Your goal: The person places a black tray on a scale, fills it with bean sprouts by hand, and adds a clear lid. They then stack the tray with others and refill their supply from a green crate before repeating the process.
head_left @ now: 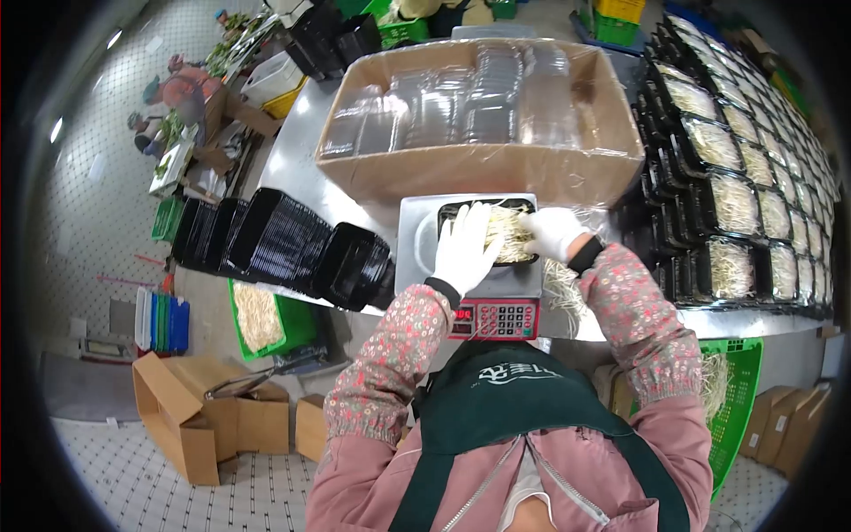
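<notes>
A black tray [449, 211] heaped with pale bean sprouts [507, 232] rests on the metal plate of a scale [418, 257], whose red keypad faces me. My left hand [465, 246], in a white glove, lies over the tray's left side with its fingers stretched out on the sprouts. At the right edge of the tray is my right hand [553, 232], also gloved, its fingers curled in against the sprouts. Loose sprouts [565, 288] lie on the table below my right wrist.
Behind the scale stands a cardboard box [417, 180] of clear plastic lids [493, 93]. Nested black trays [284, 239] are on the left. Stacks of filled packs [734, 206] line the right. Green baskets [740, 399] of sprouts flank the table. People [182, 93] are at the far left.
</notes>
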{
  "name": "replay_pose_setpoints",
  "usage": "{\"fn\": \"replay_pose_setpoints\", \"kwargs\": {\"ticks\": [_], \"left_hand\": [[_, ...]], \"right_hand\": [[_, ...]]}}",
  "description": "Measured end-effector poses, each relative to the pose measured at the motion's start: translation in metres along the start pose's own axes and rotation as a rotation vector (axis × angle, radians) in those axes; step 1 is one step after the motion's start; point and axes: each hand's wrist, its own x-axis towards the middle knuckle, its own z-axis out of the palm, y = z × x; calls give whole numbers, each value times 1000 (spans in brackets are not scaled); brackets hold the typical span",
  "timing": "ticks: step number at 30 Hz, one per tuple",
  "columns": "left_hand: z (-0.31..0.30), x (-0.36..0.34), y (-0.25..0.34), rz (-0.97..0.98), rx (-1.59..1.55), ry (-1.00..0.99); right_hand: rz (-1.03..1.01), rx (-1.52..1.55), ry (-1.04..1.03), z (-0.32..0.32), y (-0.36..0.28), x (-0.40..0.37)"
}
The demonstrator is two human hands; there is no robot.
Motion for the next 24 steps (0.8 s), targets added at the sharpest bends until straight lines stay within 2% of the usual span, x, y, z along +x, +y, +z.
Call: {"fn": "replay_pose_setpoints", "kwargs": {"ticks": [3, 10, 13, 16, 18, 19, 20, 22, 24], "left_hand": [[6, -1, 2, -1, 39, 66], [2, -4, -3, -22, -128, 53], [-32, -3, -7, -63, -338, 33], [-57, -8, -22, -152, -513, 82], [-61, -9, -32, -260, -548, 68], [-60, -9, -33, -237, -510, 50], [-59, -6, -32, -212, -473, 37], [-49, 1, -32, -169, -419, -1], [-32, 8, -30, -124, -381, -59]], "right_hand": [[8, -108, 126, 20, 0, 14], [9, 181, 308, -27, 34, -29], [168, 346, 302, -51, 49, -60], [378, 663, 296, -18, 80, -79], [347, 213, 107, -4, 88, -89], [383, 28, -102, -2, 88, -91], [314, 3, -138, -2, 87, -91], [246, 136, 201, -4, 63, -74], [189, 317, 253, -33, 21, -51]]}}
